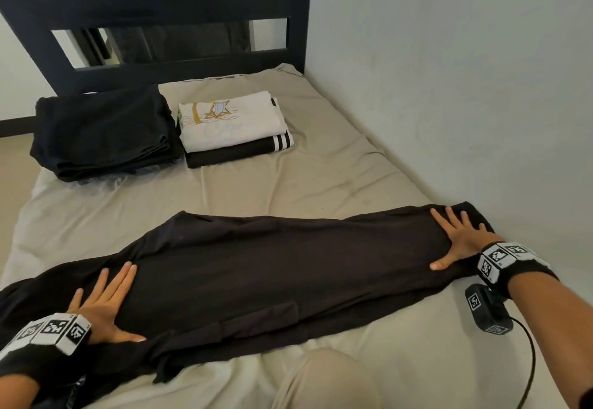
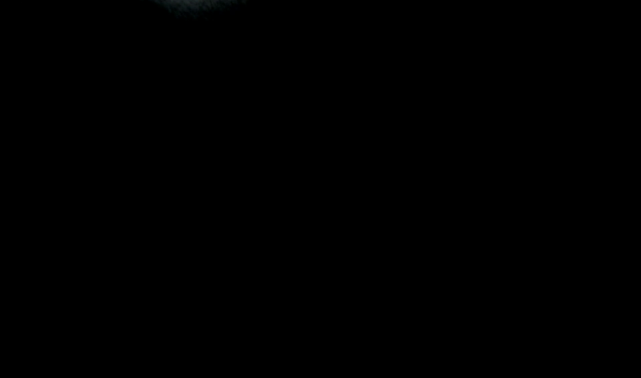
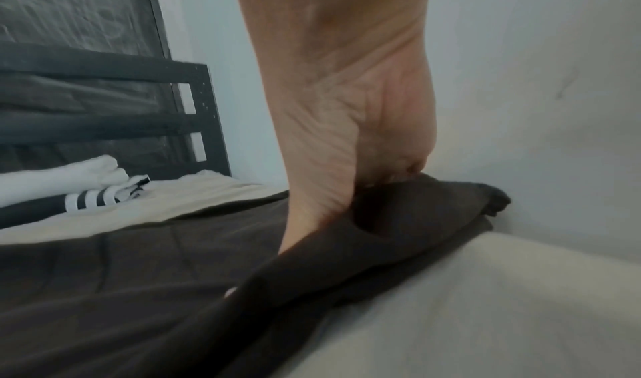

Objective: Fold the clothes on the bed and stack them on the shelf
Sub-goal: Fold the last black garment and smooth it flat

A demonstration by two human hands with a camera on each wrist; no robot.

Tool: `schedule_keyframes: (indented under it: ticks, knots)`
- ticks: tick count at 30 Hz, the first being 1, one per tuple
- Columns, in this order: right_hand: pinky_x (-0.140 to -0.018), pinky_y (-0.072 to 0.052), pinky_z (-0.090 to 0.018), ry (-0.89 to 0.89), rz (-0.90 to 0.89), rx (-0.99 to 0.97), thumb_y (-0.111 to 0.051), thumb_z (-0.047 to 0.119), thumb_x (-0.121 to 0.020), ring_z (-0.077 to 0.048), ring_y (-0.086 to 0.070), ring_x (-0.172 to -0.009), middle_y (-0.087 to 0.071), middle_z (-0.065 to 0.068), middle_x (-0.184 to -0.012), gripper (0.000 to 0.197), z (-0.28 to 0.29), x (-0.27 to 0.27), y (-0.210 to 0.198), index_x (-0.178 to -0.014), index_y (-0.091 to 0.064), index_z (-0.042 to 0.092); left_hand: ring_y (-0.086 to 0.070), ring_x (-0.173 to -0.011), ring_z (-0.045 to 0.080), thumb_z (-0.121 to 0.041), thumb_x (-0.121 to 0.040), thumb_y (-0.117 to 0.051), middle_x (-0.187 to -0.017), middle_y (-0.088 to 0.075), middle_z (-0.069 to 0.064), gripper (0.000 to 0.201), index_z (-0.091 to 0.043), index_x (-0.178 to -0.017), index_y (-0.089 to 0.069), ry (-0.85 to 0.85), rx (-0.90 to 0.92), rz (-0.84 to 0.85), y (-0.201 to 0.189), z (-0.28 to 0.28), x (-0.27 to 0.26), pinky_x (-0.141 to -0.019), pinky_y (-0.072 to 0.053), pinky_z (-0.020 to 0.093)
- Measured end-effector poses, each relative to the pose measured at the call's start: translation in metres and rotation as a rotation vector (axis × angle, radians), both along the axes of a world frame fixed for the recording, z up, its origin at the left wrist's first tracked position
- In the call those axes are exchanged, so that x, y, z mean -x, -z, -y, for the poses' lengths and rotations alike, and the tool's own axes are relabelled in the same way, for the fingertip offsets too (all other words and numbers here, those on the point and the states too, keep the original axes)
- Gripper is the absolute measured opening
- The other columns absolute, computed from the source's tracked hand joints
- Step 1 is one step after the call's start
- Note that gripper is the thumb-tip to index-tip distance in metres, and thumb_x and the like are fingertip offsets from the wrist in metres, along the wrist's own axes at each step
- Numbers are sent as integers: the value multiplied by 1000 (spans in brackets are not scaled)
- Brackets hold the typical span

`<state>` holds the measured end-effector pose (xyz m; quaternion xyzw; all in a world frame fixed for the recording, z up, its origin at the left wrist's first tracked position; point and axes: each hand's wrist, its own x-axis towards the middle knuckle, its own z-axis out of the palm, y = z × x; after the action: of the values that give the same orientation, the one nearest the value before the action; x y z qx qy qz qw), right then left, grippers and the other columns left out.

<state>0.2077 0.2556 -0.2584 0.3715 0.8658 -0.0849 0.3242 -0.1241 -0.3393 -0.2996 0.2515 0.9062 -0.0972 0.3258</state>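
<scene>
Beige sheet [image 1: 321, 180] covers the mattress under both flat, spread hands, left hand [image 1: 102, 306] and right hand [image 1: 462, 241], pressing a black garment [image 1: 272, 267]. Beyond them sit two folded stacks [image 1: 231, 129], probably shirts, by the black bed frame [image 1: 160, 7]; the left wrist view is dark.

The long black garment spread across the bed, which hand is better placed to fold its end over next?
Probably the right hand: it lies flat on the long black garment's end by the wall. The left hand presses further in from its own end.
</scene>
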Motion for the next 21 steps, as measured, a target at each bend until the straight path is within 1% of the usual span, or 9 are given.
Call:
schedule_keyframes:
  ticks: [4,7,9,11,14,16,18,19,21]
  knots:
    - [-117,-8,-56,167,-237,-116,-69,83,-48,-38,3,-148,11,-13,-161,147,-5,-27,13,-154,12,23,22,-145,27,-84,-51,-67,-152,34,-10,142,-31,-134,36,-3,-25,-12,-1,1,-2,-117,-1,55]
    - [-112,-32,-51,484,-568,-101,-66,86,-51,-38,-38,-136,-37,-19,-150,130,-7,-46,25,-149,-30,8,21,-146,28,-84,-51,-67,-153,33,-9,143,-30,-137,34,3,-24,-20,-4,-1,-4,-117,-1,56]
    - [-107,-39,-45,682,-682,-17,-72,66,-68,-39,-49,-126,-51,-23,-139,101,-4,-55,28,-138,-46,-2,20,-146,28,-84,-53,-67,-154,32,-7,143,-28,-137,34,9,-9,-14,-8,-2,-5,-117,-2,57]
    - [-108,-38,-44,853,-698,42,-75,51,-75,-39,-49,-127,-50,-25,-139,89,-3,-63,32,-136,-48,-6,19,-146,30,-83,-54,-67,-154,33,-5,144,-26,-138,34,15,10,6,-13,-4,-6,-117,-4,58]
    - [-106,-41,-45,1056,-839,132,-91,46,-42,-37,-53,-122,-54,-23,-134,115,1,-67,35,-131,-48,-11,19,-146,31,-81,-56,-68,-155,32,-4,144,-24,-141,33,15,19,22,-16,-6,-7,-117,-6,59]
    - [-106,-41,-45,1153,-986,201,-93,23,-38,-36,-52,-123,-51,-23,-136,114,-11,-69,39,-133,-41,-14,18,-146,31,-81,-56,-68,-155,32,-3,144,-23,-142,32,14,30,4,-15,-7,-9,-117,-6,58]
    - [-106,-42,-43,1200,-1142,305,-91,15,-28,-34,-52,-123,-50,-21,-138,122,-20,-69,36,-136,-40,-11,18,-146,31,-81,-55,-67,-155,32,-2,144,-23,-142,32,13,38,-10,-13,-7,-11,-117,-7,58]
    - [-105,-43,-41,1191,-1188,358,-94,16,-32,-32,-53,-123,-50,-18,-139,121,-10,-65,24,-138,-40,-7,18,-146,31,-81,-55,-67,-155,32,-2,144,-23,-142,32,12,36,-16,-12,-7,-12,-117,-7,58]
    - [-100,-43,-34,1065,-1242,399,-83,9,-71,-32,-50,-126,-49,-12,-138,81,13,-59,4,-140,-42,-2,17,-147,31,-81,-56,-66,-156,31,-3,143,-23,-143,32,13,35,-31,-12,-7,-13,-117,-7,58]
